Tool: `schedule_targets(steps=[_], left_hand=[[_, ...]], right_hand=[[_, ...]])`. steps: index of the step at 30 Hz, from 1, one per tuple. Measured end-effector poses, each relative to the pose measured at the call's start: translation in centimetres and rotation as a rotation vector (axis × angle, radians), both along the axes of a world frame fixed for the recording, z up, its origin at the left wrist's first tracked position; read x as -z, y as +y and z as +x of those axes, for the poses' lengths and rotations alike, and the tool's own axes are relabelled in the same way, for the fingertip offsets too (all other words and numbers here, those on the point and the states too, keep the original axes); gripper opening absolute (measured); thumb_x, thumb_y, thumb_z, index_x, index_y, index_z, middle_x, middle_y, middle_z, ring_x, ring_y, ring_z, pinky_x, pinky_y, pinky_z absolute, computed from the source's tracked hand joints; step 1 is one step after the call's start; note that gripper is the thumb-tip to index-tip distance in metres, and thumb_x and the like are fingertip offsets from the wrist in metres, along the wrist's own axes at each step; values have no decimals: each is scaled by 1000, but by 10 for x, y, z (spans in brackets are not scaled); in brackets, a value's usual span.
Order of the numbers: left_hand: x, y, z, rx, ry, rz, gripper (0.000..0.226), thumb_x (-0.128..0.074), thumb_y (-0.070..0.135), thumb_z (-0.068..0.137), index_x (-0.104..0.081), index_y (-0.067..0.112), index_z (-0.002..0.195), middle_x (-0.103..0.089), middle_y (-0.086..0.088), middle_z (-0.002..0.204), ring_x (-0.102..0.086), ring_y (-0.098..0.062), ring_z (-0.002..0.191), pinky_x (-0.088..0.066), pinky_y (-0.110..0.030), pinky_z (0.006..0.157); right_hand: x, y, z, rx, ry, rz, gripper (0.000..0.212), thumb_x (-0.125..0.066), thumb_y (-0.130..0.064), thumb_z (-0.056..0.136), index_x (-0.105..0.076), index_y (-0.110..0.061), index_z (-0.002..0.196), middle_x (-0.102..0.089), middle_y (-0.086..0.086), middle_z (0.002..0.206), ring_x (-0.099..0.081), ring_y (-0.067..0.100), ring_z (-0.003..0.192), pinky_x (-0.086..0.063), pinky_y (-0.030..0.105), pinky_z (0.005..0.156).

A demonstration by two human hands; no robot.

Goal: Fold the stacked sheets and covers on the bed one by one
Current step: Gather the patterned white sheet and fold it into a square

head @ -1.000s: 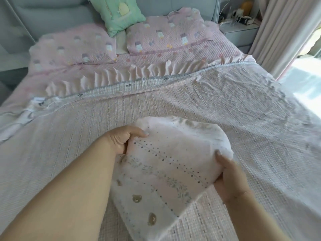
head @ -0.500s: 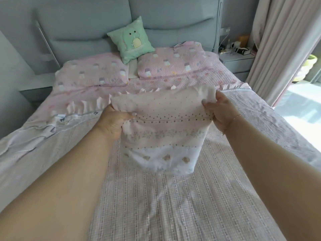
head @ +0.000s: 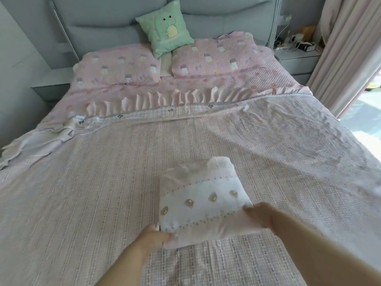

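Folded white sheet (head: 203,200) lying on woven bedspread (head: 103,182), left hand (head: 153,237) pinching its 7 o'clock corner, right hand (head: 260,215) gripping its 4 o'clock edge, hands apart, 2 pink pillows (head: 117,70) at 12 o'clock

Bed (head: 61,203), woven cover (head: 226,141), folded sheet (head: 204,199)

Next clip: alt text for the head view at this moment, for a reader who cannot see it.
Both hands, left hand and right hand, grip the near corners of a small folded white-and-pink cloth with bear motifs lying on a pink woven bedcover. Two pink pillows and a green dinosaur cushion sit by the grey headboard.
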State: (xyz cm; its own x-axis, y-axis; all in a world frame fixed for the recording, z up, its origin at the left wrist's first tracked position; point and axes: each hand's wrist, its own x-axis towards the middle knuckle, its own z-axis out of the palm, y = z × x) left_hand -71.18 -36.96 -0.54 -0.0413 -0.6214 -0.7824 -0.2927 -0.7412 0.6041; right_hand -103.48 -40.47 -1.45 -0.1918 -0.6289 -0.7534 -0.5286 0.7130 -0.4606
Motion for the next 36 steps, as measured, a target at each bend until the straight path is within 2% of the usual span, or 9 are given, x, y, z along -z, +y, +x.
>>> schedule_targets(steps=[3, 11, 15, 18, 20, 23, 26, 30, 36], left_hand=[[18, 19, -8, -3, -100, 69, 17, -78, 25, 81, -64, 16, 87, -67, 0, 93, -61, -12, 82, -48, -22, 66], [25, 33, -2, 342, -68, 232, 62, -91, 54, 49, -68, 32, 102, -70, 9, 112, -62, -12, 110, -47, -30, 101], [34, 18, -12, -12, 5, -21, 43, -87, 35, 66, -72, 23, 104, -76, 3, 96, -69, -18, 95, -55, -32, 82], [35, 5, -25, -257, -76, -295, 26, -78, 23, 80, -66, 19, 104, -73, 1, 94, -69, -20, 89, -55, -29, 68], [35, -2, -33, -299, -278, -419, 23, -73, 26, 85, -60, 19, 103, -68, 2, 93, -67, -22, 90, -53, -31, 69], [44, -6, -46, -49, -944, -620, 44, -72, 31, 81, -54, 11, 116, -62, -12, 111, -58, -32, 102, -49, -46, 86], [52, -13, -74, 341, -1038, -908, 60, -59, 41, 84, -47, 19, 139, -47, -17, 144, -42, -36, 133, -21, -55, 111], [73, -27, -83, 677, -985, -659, 61, -6, 62, 95, 16, 43, 148, 24, -4, 157, 26, -27, 145, 21, -53, 113], [116, -34, -69, 641, -976, -450, 64, 5, 68, 90, 32, 43, 142, 37, -1, 153, 36, -26, 140, 8, -59, 116]], right_hand=[[27, 20, -8, -105, 50, 70, 57, -47, -50, 94, -57, -4, 127, -62, 14, 123, -60, 28, 111, -46, 32, 92], [14, 26, -28, -409, -118, 539, 41, -56, -37, 93, -56, -7, 121, -67, 9, 111, -64, 25, 104, -45, 44, 101], [24, 10, -12, -109, -133, 201, 59, -76, -53, 65, -66, -11, 106, -74, 7, 97, -69, 24, 95, -54, 42, 90], [28, -4, 6, 9, 4, -147, 37, -70, -41, 79, -59, -10, 96, -67, 7, 89, -63, 21, 79, -54, 35, 75], [24, -5, 15, 106, 180, -322, 21, -60, -32, 87, -52, -14, 92, -60, 4, 86, -54, 18, 72, -48, 33, 70], [19, 3, 37, -89, 559, -549, 37, -52, -36, 90, -45, -20, 123, -52, 3, 121, -50, 20, 109, -40, 35, 97], [25, 5, 65, -551, 617, -659, 66, -28, -60, 91, -18, -30, 149, -22, 2, 154, -16, 22, 144, -7, 44, 119], [56, -9, 68, -797, 635, -505, 69, -9, -69, 89, 14, -39, 147, 25, -3, 156, 30, 20, 141, 17, 60, 111], [97, -15, 40, -610, 590, -280, 68, 1, -76, 83, 29, -49, 138, 32, -9, 152, 23, 22, 144, 15, 61, 111]])
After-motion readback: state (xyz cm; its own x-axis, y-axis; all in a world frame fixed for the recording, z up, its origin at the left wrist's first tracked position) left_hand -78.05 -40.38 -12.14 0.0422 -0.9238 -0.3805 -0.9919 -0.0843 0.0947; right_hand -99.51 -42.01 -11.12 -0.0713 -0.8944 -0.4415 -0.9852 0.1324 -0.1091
